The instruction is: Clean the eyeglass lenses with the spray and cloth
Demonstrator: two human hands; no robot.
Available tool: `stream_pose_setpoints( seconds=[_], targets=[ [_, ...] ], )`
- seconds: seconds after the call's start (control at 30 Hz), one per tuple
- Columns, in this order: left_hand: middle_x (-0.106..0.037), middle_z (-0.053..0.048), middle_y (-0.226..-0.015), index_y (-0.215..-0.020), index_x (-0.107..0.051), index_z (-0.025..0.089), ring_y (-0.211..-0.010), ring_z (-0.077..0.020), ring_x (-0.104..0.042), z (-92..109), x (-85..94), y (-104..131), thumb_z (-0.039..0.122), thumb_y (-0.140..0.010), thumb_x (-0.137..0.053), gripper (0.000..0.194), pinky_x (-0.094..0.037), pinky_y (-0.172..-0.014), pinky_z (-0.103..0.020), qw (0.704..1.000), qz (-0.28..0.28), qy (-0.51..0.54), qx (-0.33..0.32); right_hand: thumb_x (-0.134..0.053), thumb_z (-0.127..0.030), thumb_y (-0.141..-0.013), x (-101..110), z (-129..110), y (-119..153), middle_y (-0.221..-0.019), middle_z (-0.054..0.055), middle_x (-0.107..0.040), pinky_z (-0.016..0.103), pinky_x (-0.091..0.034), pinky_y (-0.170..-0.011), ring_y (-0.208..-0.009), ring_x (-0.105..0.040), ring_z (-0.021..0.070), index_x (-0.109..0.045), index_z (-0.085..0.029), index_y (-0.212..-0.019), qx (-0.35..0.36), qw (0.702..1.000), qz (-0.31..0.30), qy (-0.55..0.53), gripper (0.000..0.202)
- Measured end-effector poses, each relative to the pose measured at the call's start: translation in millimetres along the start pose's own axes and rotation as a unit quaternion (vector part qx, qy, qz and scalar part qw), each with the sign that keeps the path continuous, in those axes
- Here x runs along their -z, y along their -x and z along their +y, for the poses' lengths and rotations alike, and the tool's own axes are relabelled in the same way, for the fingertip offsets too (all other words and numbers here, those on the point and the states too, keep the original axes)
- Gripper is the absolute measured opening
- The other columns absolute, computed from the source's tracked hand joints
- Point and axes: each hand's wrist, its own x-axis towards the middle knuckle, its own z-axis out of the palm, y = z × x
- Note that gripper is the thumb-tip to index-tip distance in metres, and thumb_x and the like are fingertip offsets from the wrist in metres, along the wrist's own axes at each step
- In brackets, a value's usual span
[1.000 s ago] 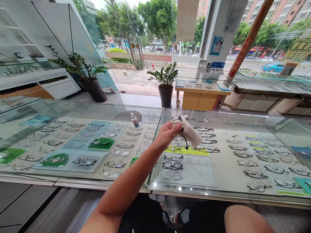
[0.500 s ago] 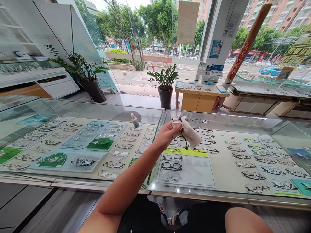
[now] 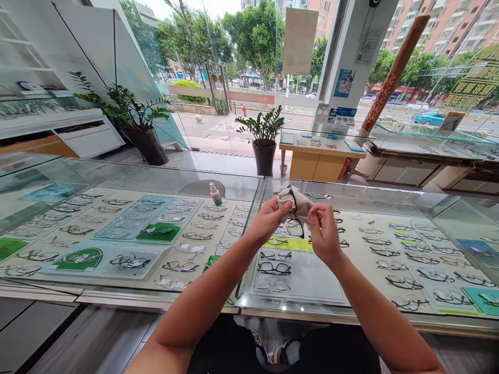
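Above the glass display counter, my left hand (image 3: 273,217) is closed on a pale cleaning cloth (image 3: 303,203) and a pair of dark-rimmed eyeglasses (image 3: 295,228). The cloth is folded over part of the frame, and one round lens hangs below it. At the other end of the cloth, my right hand (image 3: 324,231) pinches its edge between thumb and fingers. Which parts of the eyeglasses my left fingers touch is hidden by the cloth.
The glass counter (image 3: 249,306) holds rows of eyeglasses under its top. A small spray bottle (image 3: 215,194) stands left of my hands. Beyond the counter are a potted plant (image 3: 264,156) and a wooden display table (image 3: 312,162).
My right hand has come in from outside the view and taken hold of the cloth's free end. My left hand keeps its hold in about the same place.
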Motion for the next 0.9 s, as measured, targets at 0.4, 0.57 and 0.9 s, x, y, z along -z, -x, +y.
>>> stream_pose_setpoints(
  seconds=[0.4, 0.57, 0.9],
  targets=[
    [-0.067, -0.003, -0.090, -0.111, -0.073, 0.017, -0.083, -0.0150, -0.059, 1.5, -3.8, 4.4, 0.047, -0.093, -0.083, 0.037, -0.048, -0.082, -0.030, 0.999, -0.042, -0.033, 0.003, -0.074, -0.055, -0.097, -2.9, 20.3, 1.1, -0.096, 0.006, -0.077, 0.038, -0.053, -0.087, -0.093, -0.066, 0.0229, -0.080, -0.025, -0.091, -0.171, 0.967, -0.090, -0.168, 0.032],
    [-0.068, -0.002, -0.083, -0.105, -0.068, 0.016, -0.073, -0.0131, -0.061, 8.2, -9.9, 6.8, 0.041, -0.087, -0.090, 0.038, -0.050, -0.072, -0.028, 0.996, -0.077, -0.051, -0.001, -0.085, -0.064, -0.085, 2.4, 20.1, 2.6, -0.090, 0.006, -0.079, 0.040, -0.055, -0.094, -0.095, -0.070, 0.0241, -0.082, -0.024, -0.090, -0.243, 0.929, -0.111, -0.256, 0.040],
    [-0.064, -0.002, -0.067, -0.087, -0.062, 0.016, -0.058, -0.0116, -0.057, 13.1, -7.8, 7.8, 0.068, -0.100, -0.066, 0.053, -0.040, -0.055, -0.024, 0.990, -0.056, -0.130, -0.008, -0.089, -0.065, -0.079, 0.4, 20.6, 5.1, -0.092, 0.007, -0.079, 0.041, -0.054, -0.096, -0.095, -0.069, 0.0242, -0.082, -0.022, -0.090, -0.264, 0.916, -0.128, -0.275, 0.046]
  ],
)
